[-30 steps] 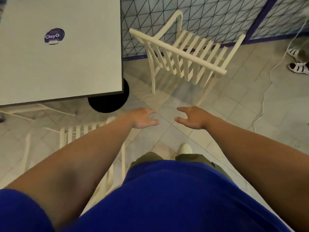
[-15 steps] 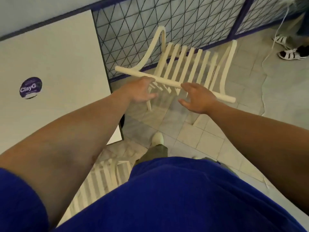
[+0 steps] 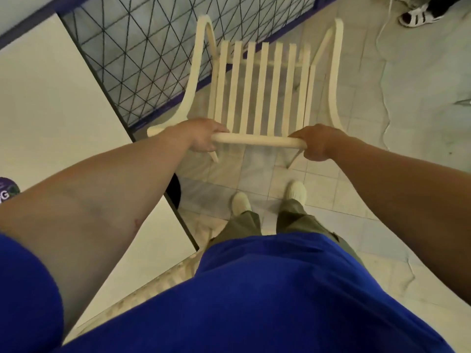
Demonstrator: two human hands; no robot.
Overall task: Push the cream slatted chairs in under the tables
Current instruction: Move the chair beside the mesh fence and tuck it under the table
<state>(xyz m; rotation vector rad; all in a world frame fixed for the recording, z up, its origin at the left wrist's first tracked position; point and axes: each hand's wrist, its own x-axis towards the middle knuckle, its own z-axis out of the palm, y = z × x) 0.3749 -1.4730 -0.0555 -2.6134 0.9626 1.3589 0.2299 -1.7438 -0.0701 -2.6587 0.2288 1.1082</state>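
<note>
Your left hand (image 3: 201, 135) and right hand (image 3: 319, 142) grip the top rail (image 3: 257, 141) of the cream slatted chair (image 3: 257, 85), standing beside the bench (image 3: 51, 98) to their left; turn carelessly and its armrest (image 3: 193, 80) could snag the mesh fence (image 3: 142, 47).

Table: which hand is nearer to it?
Left. The left hand grips the chair by its top rail at the end beside the table. The right hand grips the rail's other end, farther from the table.
</note>
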